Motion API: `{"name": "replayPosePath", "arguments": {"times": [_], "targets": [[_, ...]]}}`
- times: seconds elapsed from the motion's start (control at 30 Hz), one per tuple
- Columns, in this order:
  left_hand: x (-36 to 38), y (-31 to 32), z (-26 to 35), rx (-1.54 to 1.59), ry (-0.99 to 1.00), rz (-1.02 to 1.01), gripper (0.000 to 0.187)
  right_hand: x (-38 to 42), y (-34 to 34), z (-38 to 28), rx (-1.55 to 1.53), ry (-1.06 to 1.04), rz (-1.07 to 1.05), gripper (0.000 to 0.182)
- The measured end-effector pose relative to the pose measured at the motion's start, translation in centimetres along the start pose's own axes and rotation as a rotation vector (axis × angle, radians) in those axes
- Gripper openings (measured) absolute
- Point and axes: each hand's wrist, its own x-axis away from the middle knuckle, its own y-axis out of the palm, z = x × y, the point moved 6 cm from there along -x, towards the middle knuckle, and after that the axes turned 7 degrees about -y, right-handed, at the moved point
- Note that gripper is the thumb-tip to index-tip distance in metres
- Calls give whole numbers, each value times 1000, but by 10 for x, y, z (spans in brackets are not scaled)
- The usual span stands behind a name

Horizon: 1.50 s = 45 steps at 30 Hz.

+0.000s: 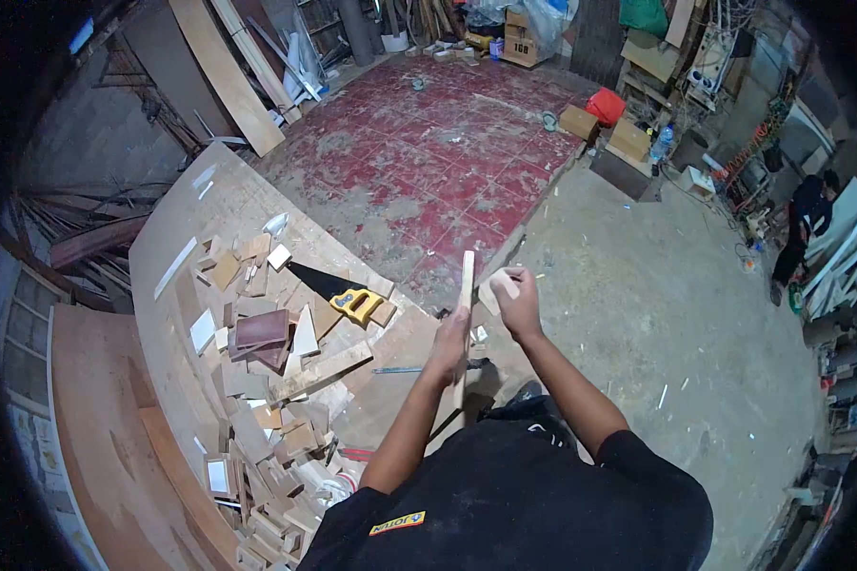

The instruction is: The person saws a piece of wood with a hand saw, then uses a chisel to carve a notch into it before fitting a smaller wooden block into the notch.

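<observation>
Head view looks down on a big plywood counter (176, 238) at my left, strewn with wood offcuts (257, 381), with a yellow-handled handsaw (338, 290) lying flat among them, its blade pointing away from me. Beyond lies a worn red tiled floor (428, 152) and grey concrete (657, 305); another person (802, 233) stands far off at the right, well apart from my work.

My left hand (450, 341) has its fingers clenched around a long narrow wood strip (466, 285), held nearly upright in front of my chest, above the counter's near edge. My right hand (516, 297) has its fingers grasping a small pale block (495, 285), pressed against the strip's right side near its upper end. I cannot tell whether the block is sandpaper-wrapped or bare wood.

To do this well, I judge that I should keep the strip steady with a firm left grip low down, so the top does not whip about. The block should sit flat against the face, not on a corner. Keeping my left fingers clear of the block's path matters, as does staying away from the saw teeth nearby.
</observation>
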Motion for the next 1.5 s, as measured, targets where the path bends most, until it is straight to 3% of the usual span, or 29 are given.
{"name": "replayPosePath", "arguments": {"times": [0.03,0.1,0.17,0.23,0.27,0.33,0.4,0.57,0.7,0.77,0.9,0.97,1.03,1.1,1.17,1.27,1.37,1.4,1.5], "targets": [[-3,3,-5,0,2,1,49,-2,-1,-6,17,-21,74,33],[-5,11,-20,204,-297,-26,57,10,11,23,107,-134,239,37],[-11,7,-16,241,-289,46,60,25,21,3,48,-150,174,37],[-17,-2,-13,490,-249,23,60,38,27,0,-31,-17,71,39],[-16,-7,-9,573,-259,37,60,44,27,-7,30,-55,47,36],[-24,-19,-11,570,-217,50,60,54,26,-13,86,-96,14,33],[-26,-33,-10,521,-214,53,59,59,32,-11,1,49,-214,35],[-21,-30,-12,338,-182,54,56,44,33,-8,25,53,-349,31],[2,-15,2,101,-230,-18,54,3,19,-4,152,-121,-205,30],[9,-3,2,1,-100,46,53,-14,2,-5,38,-96,104,31],[-1,1,-21,228,-180,62,53,4,14,7,45,-147,163,27],[-12,-15,-33,372,-316,107,48,27,25,5,85,-130,42,28],[-12,-32,-5,446,-216,214,47,52,35,6,90,-73,-110,29],[-19,-50,-1,335,-140,185,47,68,45,10,38,4,-308,30],[-20,-50,-3,293,-113,158,44,66,49,15,-68,59,-353,31],[-6,-34,5,79,-232,31,39,35,44,-6,40,-30,-469,27],[-6,-26,13,65,-87,-32,42,12,36,-10,-14,-46,-423,27],[-4,-24,16,64,-86,-34,42,5,31,-4,-6,1,-347,26],[1,-12,20,73,-68,-14,46,-19,16,-5,-26,-129,-55,28]]}}
